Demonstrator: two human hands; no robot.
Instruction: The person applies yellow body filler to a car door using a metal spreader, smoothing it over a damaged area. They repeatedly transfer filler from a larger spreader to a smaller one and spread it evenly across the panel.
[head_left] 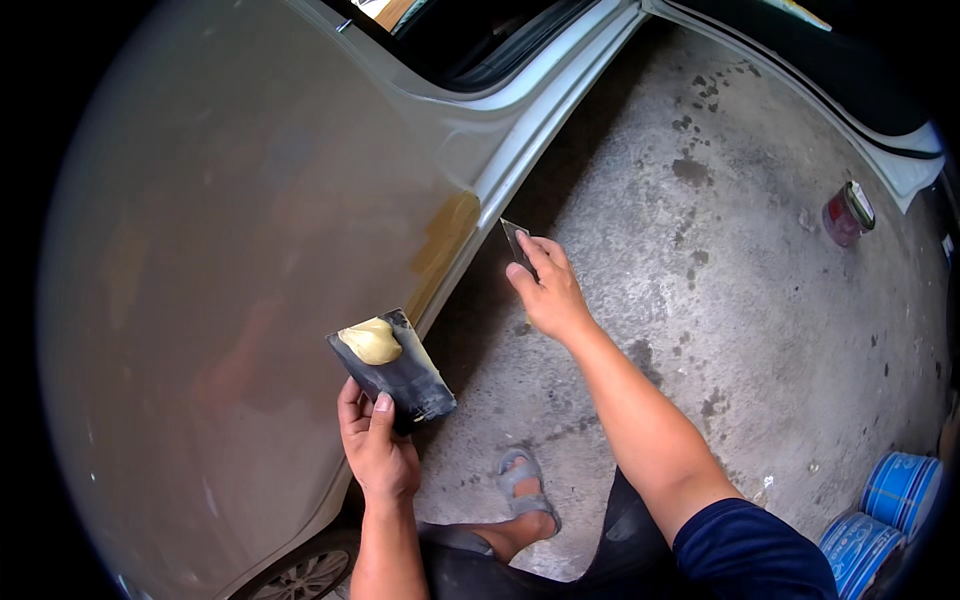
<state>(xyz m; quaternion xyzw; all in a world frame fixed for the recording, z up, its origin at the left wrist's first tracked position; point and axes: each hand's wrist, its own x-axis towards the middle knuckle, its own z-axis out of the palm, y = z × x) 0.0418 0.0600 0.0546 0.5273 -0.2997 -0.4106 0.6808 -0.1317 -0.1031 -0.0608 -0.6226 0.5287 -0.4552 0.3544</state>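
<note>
My left hand (380, 440) grips a dark flat mixing board (392, 378), thumb on top and fingers beneath. A lump of cream-coloured body filler (371, 342) lies near the board's far edge. In my right hand (548, 290) a small, thin putty knife (517, 240) is pinched between thumb and fingers, its tip close to the car's sill. Just left of it, a tan patch of filler (445, 245) runs along the edge of the grey-brown car panel (270, 220). The knife's far side is partly hidden by my fingers.
An open car door (905, 165) juts out at the upper right. On the stained concrete floor (760, 300) stand a dark red can (848, 216) and two blue tins (862, 552). My sandalled foot (528, 490) and a car wheel (300, 572) show below.
</note>
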